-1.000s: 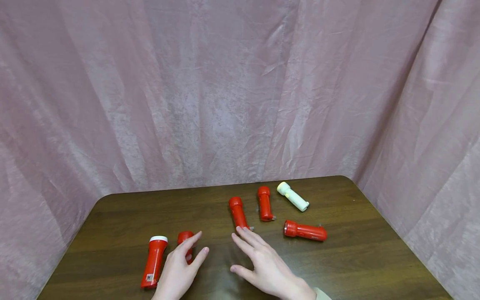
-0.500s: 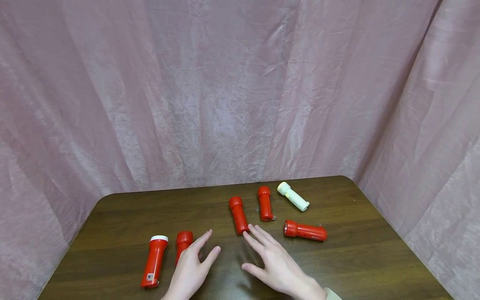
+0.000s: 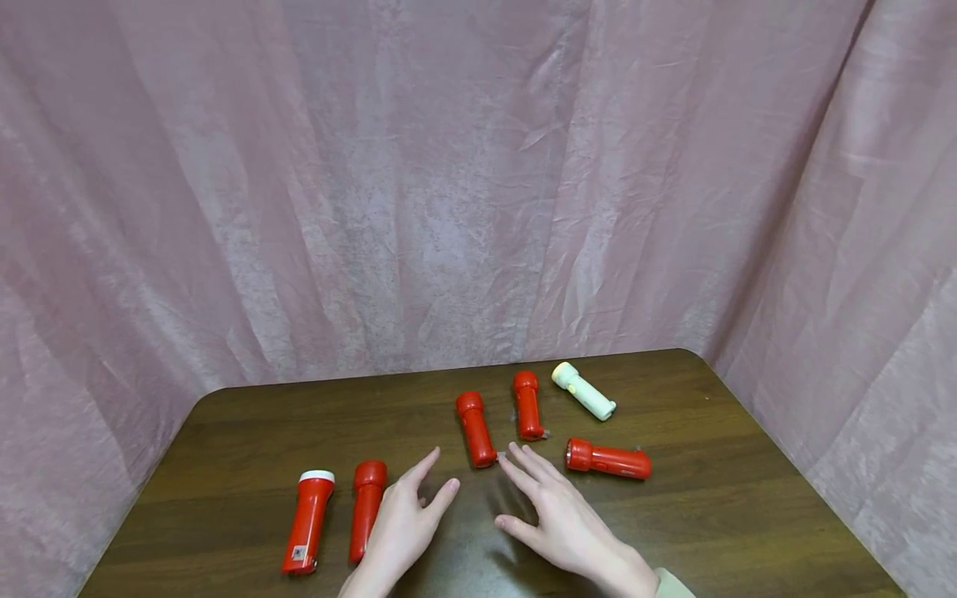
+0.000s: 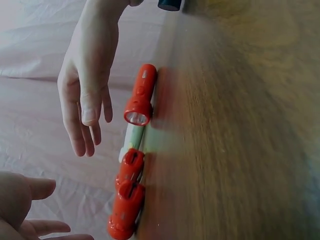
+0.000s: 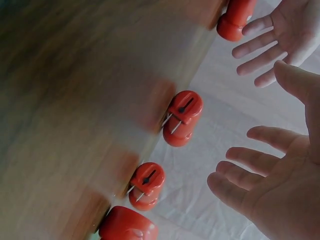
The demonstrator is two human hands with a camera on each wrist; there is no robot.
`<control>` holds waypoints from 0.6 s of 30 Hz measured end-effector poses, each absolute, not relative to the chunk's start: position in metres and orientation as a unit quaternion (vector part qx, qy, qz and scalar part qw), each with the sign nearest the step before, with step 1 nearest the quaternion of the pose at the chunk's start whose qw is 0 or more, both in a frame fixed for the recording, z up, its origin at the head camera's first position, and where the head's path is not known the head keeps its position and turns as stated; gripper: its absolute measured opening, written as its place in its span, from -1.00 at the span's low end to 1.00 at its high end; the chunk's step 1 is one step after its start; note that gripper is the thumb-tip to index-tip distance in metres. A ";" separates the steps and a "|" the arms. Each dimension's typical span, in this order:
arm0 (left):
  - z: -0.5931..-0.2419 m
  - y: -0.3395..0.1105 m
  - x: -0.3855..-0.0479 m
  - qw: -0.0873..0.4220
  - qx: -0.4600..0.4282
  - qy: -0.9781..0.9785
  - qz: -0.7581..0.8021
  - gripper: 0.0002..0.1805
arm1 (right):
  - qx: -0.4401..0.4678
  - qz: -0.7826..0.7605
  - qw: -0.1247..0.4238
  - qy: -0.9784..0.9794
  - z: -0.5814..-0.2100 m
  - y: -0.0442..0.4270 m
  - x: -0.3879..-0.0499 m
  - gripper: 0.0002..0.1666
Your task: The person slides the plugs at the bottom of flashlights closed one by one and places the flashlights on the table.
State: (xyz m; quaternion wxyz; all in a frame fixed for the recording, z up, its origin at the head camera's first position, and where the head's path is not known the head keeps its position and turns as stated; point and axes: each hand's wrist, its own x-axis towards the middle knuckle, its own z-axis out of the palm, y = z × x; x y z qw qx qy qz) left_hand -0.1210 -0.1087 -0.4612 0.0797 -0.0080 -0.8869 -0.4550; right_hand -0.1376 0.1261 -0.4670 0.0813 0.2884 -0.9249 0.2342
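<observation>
My left hand (image 3: 407,519) is held with its fingers extended over the table, just right of a red flashlight (image 3: 366,507) whose lower right edge it partly covers. Further left lies a red flashlight with a white rim (image 3: 306,523). My right hand (image 3: 561,519) is spread, its fingertips near the tail of another red flashlight (image 3: 476,432). Both palms face each other with nothing between them. Behind the right hand lie a red flashlight (image 3: 528,407) and a pale green one (image 3: 585,392). One more red flashlight (image 3: 609,461) lies crosswise on the right, its lens facing left.
The brown wooden table (image 3: 710,515) has rounded far corners. Pink curtains (image 3: 449,208) hang behind it and along the sides. At the top of the left wrist view, a dark object (image 4: 170,4) is cut off, its kind unclear.
Both hands have drifted to the right. The red flashlight beside my left hand, mostly covered before, now shows nearly whole. The flashlights stay where they were.
</observation>
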 end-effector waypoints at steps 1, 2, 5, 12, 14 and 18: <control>-0.461 -0.107 -0.123 0.078 -0.012 -0.885 -0.458 -0.37 | 0.286 0.237 0.079 -0.925 -0.467 0.127 -0.138 -0.15; -0.462 -0.105 -0.125 0.076 -0.017 -0.884 -0.461 -0.36 | 0.283 0.241 0.076 -0.925 -0.467 0.127 -0.139 -0.15; -0.462 -0.101 -0.131 0.067 -0.026 -0.881 -0.467 -0.34 | 0.274 0.248 0.070 -0.927 -0.466 0.128 -0.141 -0.17; -0.461 -0.092 -0.144 0.065 -0.020 -0.887 -0.457 -0.33 | 0.262 0.265 0.065 -0.926 -0.467 0.127 -0.147 -0.20; -0.460 -0.089 -0.148 0.068 -0.018 -0.889 -0.452 -0.33 | 0.259 0.267 0.069 -0.926 -0.467 0.127 -0.149 -0.21; -0.460 -0.084 -0.156 0.072 -0.016 -0.894 -0.443 -0.33 | 0.253 0.271 0.075 -0.926 -0.468 0.125 -0.151 -0.22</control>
